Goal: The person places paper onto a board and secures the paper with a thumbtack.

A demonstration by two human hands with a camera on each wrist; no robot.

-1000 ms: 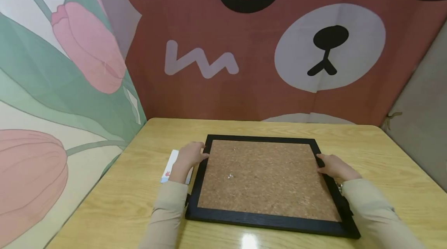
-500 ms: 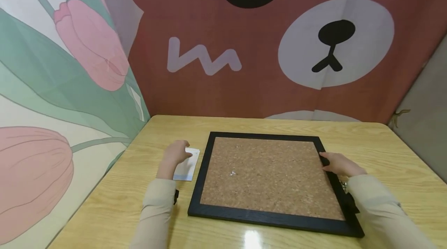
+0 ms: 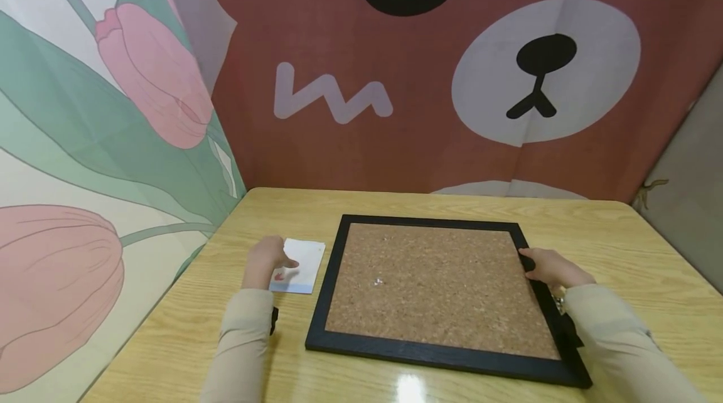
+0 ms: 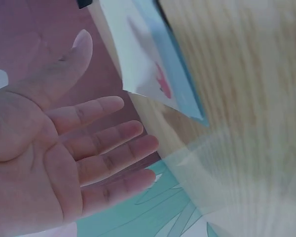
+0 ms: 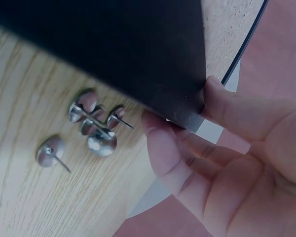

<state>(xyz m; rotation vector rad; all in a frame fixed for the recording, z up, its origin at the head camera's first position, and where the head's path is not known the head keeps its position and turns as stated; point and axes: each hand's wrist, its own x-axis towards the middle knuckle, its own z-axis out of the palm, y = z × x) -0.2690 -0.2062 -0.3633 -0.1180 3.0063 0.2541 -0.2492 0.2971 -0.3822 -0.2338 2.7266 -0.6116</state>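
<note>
1. The cork board (image 3: 452,296) is laid flat on the table (image 3: 186,327) before the person; its long axis appears to be run from left to right, with the near right corner brought closest to the person
2. The right edge of its black frame (image 3: 440,356) is pinched between thumb and fingers of the right hand (image 3: 556,267), presumably so that the board is steadied
3. To the left of the board, the left hand (image 3: 264,262) is held over the card (image 3: 299,274), fingers loosely extended, thumb spread apart; nothing is gripped, and no contact is seen
4. The card is placed just beside the board, perhaps so that it can be easily reached; its long axis is pointed away from the person, far end slanted slightly toward the board, blue band nearest
5. Metal thumbtacks (image 5: 102,143) are clustered right of the board, probably kept handy; their pins are pointed various ways
</note>
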